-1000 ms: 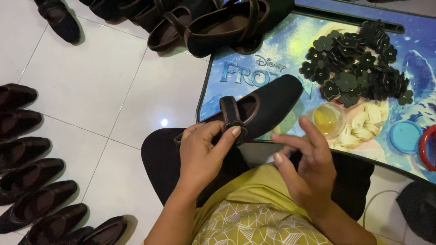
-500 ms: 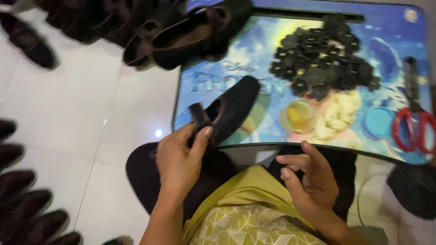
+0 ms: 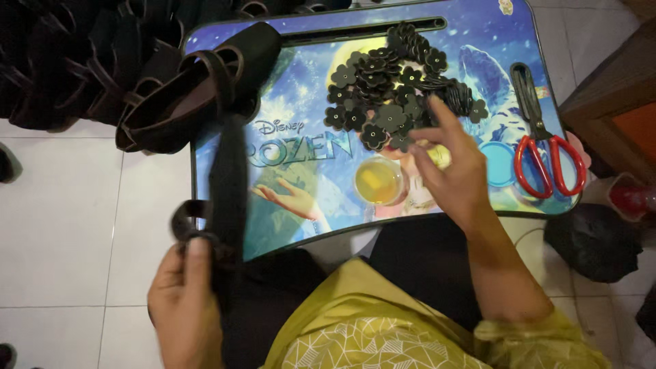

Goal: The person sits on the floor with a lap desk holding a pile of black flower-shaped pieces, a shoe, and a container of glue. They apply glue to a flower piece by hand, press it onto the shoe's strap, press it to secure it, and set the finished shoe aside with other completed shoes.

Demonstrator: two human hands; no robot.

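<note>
Reaching up now, the right hand (image 3: pixel 452 171) has spread its fingers over the black flower pieces (image 3: pixel 393 89) on the counter (image 3: pixel 301 198) (colourful top). Left hand (image 3: pixel 183 301) pinches the black shoe (image 3: pixel 225 184) by its strap.

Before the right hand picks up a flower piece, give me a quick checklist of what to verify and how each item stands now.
1. Shoe held: ok, the left hand grips it at the strap end, though the shoe is motion-blurred.
2. Right hand free: ok, fingers spread, nothing seen in them.
3. Flower pieces in reach: ok, the black pile lies on the lap table just beyond the fingertips.
4. Small cup of yellow liquid: ok, upright, just left of the right hand.
5. Red-handled scissors: ok, lying flat to the right, apart from the hand.
6. Which spot on the shoe takes the flower: cannot tell, too blurred.
</note>
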